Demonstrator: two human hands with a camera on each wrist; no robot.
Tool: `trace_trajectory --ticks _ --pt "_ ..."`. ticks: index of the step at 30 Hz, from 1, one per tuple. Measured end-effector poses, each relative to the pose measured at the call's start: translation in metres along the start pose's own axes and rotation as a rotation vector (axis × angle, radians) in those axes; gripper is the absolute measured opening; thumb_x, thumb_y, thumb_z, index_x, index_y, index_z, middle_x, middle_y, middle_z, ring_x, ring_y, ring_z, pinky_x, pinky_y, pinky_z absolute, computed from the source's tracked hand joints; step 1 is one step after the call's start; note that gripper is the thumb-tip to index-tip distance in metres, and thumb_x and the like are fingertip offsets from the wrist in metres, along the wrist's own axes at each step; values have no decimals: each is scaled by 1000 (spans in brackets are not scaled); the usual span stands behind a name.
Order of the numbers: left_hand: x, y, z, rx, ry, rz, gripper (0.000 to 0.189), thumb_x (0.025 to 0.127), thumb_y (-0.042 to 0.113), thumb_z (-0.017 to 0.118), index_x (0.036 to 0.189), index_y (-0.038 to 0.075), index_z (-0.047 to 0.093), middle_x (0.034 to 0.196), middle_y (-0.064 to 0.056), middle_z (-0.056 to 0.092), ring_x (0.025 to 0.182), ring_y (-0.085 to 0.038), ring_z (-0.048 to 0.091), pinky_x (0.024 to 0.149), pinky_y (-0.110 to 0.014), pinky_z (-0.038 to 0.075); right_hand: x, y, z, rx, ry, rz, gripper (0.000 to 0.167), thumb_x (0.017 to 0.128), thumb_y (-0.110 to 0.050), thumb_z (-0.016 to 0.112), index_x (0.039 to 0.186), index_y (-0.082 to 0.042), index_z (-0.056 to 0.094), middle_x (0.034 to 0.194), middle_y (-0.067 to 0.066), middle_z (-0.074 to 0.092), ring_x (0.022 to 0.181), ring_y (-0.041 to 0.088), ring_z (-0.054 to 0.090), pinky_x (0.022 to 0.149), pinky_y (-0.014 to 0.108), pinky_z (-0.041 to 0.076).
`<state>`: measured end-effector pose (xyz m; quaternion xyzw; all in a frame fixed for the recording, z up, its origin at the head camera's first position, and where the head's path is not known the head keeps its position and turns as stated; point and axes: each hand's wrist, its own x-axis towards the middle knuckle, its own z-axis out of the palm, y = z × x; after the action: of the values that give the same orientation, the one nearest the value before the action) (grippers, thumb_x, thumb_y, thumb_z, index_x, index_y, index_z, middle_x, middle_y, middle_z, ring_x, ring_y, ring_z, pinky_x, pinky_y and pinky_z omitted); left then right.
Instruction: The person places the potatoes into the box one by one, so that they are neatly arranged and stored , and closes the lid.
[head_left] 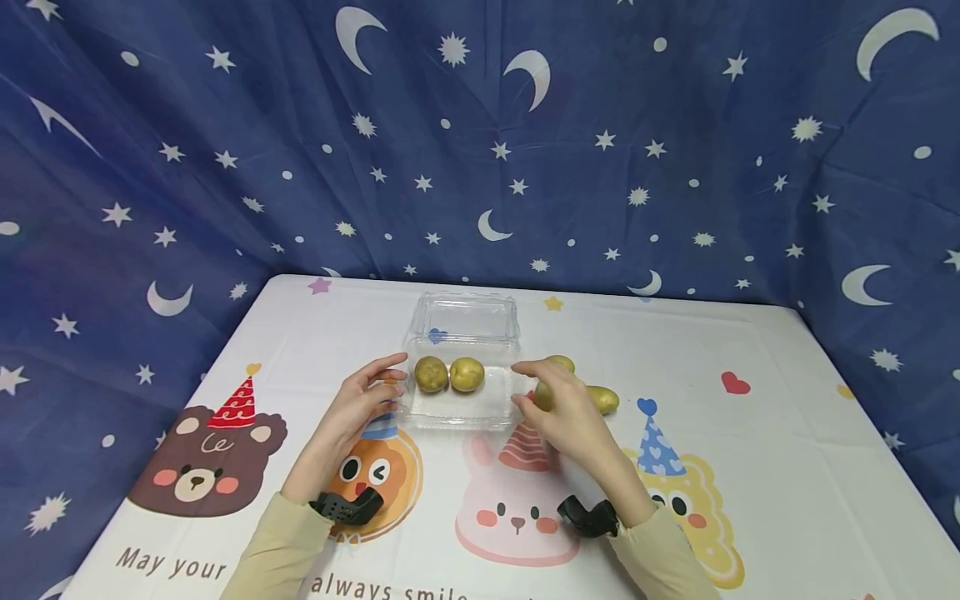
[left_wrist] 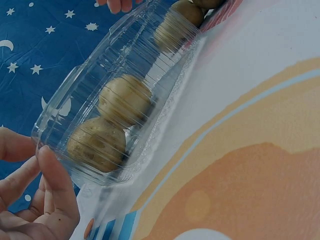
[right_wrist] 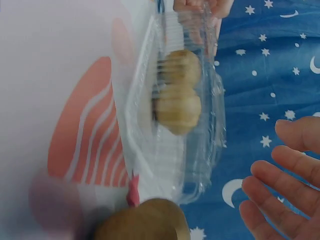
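Note:
A clear plastic clamshell container [head_left: 463,411] lies on the table with its lid [head_left: 467,315] folded back. Inside, toward the left, two potatoes [head_left: 431,375] sit side by side. My left hand [head_left: 365,400] is at the container's left end; in the left wrist view its thumb and fingers pinch the rim. Beyond the right end is my right hand [head_left: 558,404], fingers spread and holding nothing; the right wrist view shows them apart from the plastic. Loose potatoes [head_left: 603,400] lie just beyond this hand, one of them partly hidden by it.
The white tablecloth [head_left: 795,492] carries printed cartoon animals and lettering. A dark blue curtain [head_left: 675,108] with moons and stars hangs behind the table and along its sides. Each wrist wears a black camera mount [head_left: 352,506].

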<state>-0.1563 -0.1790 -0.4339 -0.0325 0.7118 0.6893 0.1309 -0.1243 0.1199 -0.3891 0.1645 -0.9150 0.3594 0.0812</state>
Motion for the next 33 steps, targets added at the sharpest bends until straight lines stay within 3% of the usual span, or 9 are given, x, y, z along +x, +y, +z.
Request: trace_trajectory --ticks 19,33 --pt "0 1 1 -17 6 -25 55 91 1 51 144 11 42 113 -3 50 91 -11 56 76 -19 52 -17 27 -39 -42 120 -67 38 83 -12 73 120 -11 64 117 5 67 112 25 58 94 47 49" --pt "0 1 1 0 13 -17 55 90 1 52 143 11 44 112 -4 49 88 -8 54 75 -18 52 -27 63 -50 -75 77 -65 38 83 -11 73 120 -11 62 115 8 66 111 27 59 92 49 49"
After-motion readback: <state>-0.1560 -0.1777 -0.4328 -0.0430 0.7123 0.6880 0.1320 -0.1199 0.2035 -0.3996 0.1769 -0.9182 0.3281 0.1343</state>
